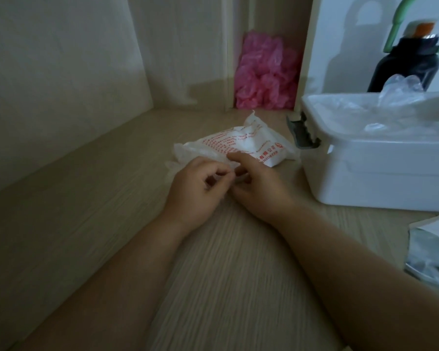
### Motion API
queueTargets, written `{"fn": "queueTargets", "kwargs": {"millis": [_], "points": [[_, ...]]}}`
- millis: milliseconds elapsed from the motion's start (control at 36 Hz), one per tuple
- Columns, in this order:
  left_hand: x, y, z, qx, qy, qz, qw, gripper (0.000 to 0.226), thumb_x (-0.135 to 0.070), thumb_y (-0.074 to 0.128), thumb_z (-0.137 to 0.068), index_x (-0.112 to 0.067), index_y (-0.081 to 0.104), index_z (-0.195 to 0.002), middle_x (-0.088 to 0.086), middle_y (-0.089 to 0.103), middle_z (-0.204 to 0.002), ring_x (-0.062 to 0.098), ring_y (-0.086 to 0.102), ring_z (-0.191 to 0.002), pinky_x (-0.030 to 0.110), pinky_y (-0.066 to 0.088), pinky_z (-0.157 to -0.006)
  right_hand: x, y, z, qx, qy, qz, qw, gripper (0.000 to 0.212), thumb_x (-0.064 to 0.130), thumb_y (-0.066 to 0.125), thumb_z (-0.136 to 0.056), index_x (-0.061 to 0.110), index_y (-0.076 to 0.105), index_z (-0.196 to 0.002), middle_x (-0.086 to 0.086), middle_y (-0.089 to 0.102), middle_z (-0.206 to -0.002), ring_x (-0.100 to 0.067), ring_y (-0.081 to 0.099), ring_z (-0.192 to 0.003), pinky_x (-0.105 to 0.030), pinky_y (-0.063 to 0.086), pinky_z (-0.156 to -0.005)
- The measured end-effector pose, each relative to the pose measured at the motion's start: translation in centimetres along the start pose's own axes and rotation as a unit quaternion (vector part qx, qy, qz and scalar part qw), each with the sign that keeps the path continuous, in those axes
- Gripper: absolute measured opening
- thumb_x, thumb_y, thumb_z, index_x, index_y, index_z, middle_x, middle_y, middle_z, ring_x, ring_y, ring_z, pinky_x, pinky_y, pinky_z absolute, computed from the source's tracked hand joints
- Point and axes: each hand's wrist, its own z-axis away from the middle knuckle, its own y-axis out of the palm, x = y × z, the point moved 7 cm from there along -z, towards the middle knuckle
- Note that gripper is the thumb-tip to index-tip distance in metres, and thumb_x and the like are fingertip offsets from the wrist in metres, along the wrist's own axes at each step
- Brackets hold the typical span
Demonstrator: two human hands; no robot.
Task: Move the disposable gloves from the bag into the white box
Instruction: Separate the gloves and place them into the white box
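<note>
Though dim, pink plastic (264, 72) behind bag (254, 145).

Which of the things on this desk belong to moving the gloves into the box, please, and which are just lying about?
For the job: printed bag; clear glove at its mouth, pinched by the left hand; right hand touching the bag; white box, gloves already inside.

Lying about: pink plastic pile; black bottle; packet at the right edge.

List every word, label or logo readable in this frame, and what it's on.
"有限公司": red print on the bag, near its right end.
Other red lines and a round red logo on the bag: too blurred to read.
On the white box and black bottle: no text visible.
</note>
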Motion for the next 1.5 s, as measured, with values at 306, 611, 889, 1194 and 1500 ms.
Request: {"fn": "queueTargets", "kwargs": {"millis": [306, 611, 889, 1194, 1500], "points": [[2.3, 1.0, -0.1, 0.075, -0.116, 0.030, 0.990, 0.026, -0.018, 0.047, -0.099, -0.024, 0.062, -0.119, -0.015, 0.059, -0.117, -0.001, 0.051, -0.112, 0.002, 0.034, -0.092, -0.6, -1.5, -0.1, -0.058, 0.057, -0.093, 0.992, 0.022, 0.023, 0.049, -0.098, 0.008, 0.064, -0.092, 0.006, 0.057, -0.078, -0.001, 0.050, -0.071, -0.008, 0.037, -0.062], [3.0, 1.6, 0.0, 0.114, -0.095, -0.203, 0.968, 0.056, -0.047, 0.051, -0.087, -0.027, 0.049, -0.139, 0.003, 0.044, -0.142, 0.024, 0.040, -0.130, 0.043, 0.034, -0.107, -0.4, -2.3, 0.7, -0.141, 0.120, -0.269, 0.945, 0.031, 0.031, 0.044, -0.100, 0.014, 0.066, -0.087, 0.010, 0.068, -0.077, 0.000, 0.059, -0.071, -0.028, 0.051, -0.076], [0.8, 0.2, -0.1, 0.012, -0.053, -0.053, 0.997, 0.025, -0.028, 0.063, -0.086, -0.009, 0.072, -0.099, 0.001, 0.062, -0.098, 0.011, 0.054, -0.091, 0.003, 0.034, -0.071, 2.2, -0.6, 0.6, -0.035, 0.008, -0.276, 0.960, 0.027, 0.032, 0.050, -0.086, 0.012, 0.066, -0.092, 0.007, 0.067, -0.086, 0.001, 0.062, -0.087, -0.015, 0.046, -0.081], [1.9, -2.6, -0.1, -0.129, -0.141, 0.115, 0.975, 0.022, -0.018, 0.048, -0.100, -0.019, 0.067, -0.088, -0.005, 0.067, -0.085, 0.004, 0.059, -0.082, 0.015, 0.045, -0.072, -1.1, 0.9, -0.2, 0.060, 0.061, 0.192, 0.978, 0.065, 0.030, 0.052, -0.090, 0.024, 0.026, -0.149, -0.006, 0.036, -0.149, -0.025, 0.032, -0.136, -0.040, 0.023, -0.113], [4.2, -7.7, 1.0, -0.404, -0.217, 0.179, 0.870, 0.017, -0.025, 0.045, -0.101, -0.019, 0.060, -0.095, -0.012, 0.062, -0.084, -0.006, 0.058, -0.075, 0.011, 0.045, -0.071, -1.4, 1.0, -0.1, 0.043, 0.073, 0.212, 0.974, 0.063, 0.040, 0.043, -0.095, 0.020, 0.021, -0.150, -0.008, 0.031, -0.152, -0.026, 0.027, -0.140, -0.043, 0.019, -0.115]]}}
